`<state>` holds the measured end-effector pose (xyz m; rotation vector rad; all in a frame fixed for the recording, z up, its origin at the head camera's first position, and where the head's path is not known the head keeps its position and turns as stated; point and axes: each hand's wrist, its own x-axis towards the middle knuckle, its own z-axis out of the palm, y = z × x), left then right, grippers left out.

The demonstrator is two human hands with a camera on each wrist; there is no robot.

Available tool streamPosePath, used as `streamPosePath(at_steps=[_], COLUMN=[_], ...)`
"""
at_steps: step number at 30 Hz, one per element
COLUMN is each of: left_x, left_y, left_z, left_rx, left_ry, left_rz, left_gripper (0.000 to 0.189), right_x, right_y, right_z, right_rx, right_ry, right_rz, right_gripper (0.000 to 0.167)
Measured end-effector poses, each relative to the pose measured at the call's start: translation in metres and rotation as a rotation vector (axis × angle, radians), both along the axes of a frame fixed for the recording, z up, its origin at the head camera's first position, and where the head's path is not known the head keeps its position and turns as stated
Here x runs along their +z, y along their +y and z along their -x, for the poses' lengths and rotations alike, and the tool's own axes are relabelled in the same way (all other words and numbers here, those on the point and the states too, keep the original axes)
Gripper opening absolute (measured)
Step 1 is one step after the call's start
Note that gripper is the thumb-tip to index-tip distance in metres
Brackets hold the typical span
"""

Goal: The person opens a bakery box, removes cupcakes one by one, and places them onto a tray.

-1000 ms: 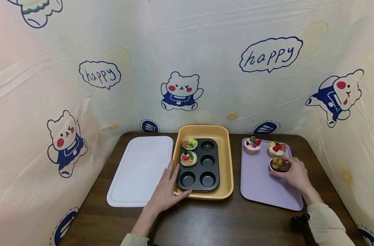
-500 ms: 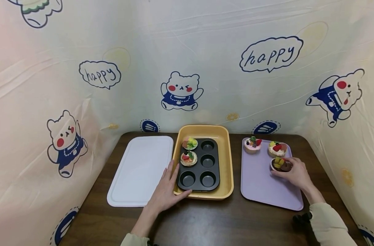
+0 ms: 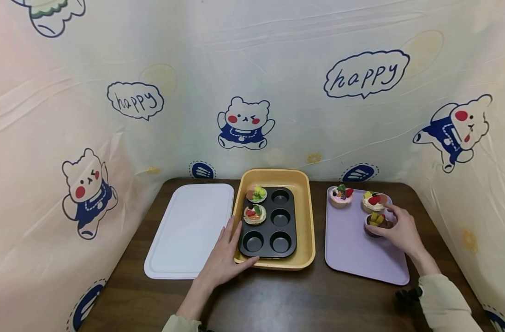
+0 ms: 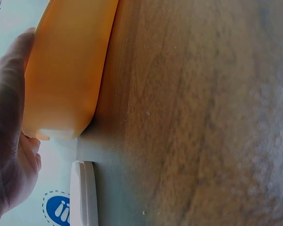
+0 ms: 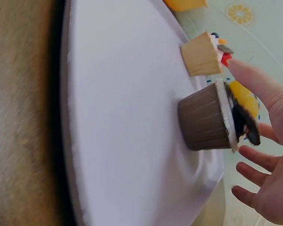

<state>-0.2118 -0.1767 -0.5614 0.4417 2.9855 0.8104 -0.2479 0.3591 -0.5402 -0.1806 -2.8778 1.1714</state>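
Note:
On the lilac tray (image 3: 352, 251) stands a chocolate cupcake (image 5: 203, 120) in a brown cup with yellow fruit on top. My right hand (image 3: 403, 233) is around and above it, thumb and fingers spread; the right wrist view shows space between the fingers and the cup. My left hand (image 3: 222, 258) rests at the front left corner of a yellow tray (image 3: 306, 221), thumb along its front rim and straight fingers along its left side. Inside lies a black muffin pan (image 3: 266, 230), whose left column holds a fruit-topped cupcake (image 3: 256, 194) and a cream cupcake (image 3: 254, 214).
A pink-cream cupcake (image 3: 341, 196) and a strawberry cupcake (image 3: 374, 201) stand at the back of the lilac tray. A white board (image 3: 190, 230) lies left of the yellow tray. Behind the wooden table (image 3: 294, 299) hangs a printed curtain (image 3: 294, 92).
The chocolate cupcake has shifted slightly right on the lilac tray. My right hand held it earlier; its fingers have now spread away from it. The left hand has stayed in place.

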Motion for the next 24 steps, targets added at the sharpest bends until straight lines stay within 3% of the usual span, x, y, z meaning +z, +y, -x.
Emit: streamPosePath(at_steps=[8, 24], left_x=[-0.002, 0.000], left_y=[0.000, 0.000], left_z=[0.001, 0.001], left_rx=[-0.001, -0.007], left_ry=[0.002, 0.003], left_rz=[0.014, 0.007], left_gripper=[0.123, 0.122], right_x=[0.011, 0.025], right_y=[-0.004, -0.022], right_z=[0.007, 0.026], right_rx=[-0.020, 0.051], right_ry=[0.057, 0.168], right_rz=[-0.014, 0.015], right_gripper=[0.106, 0.111])
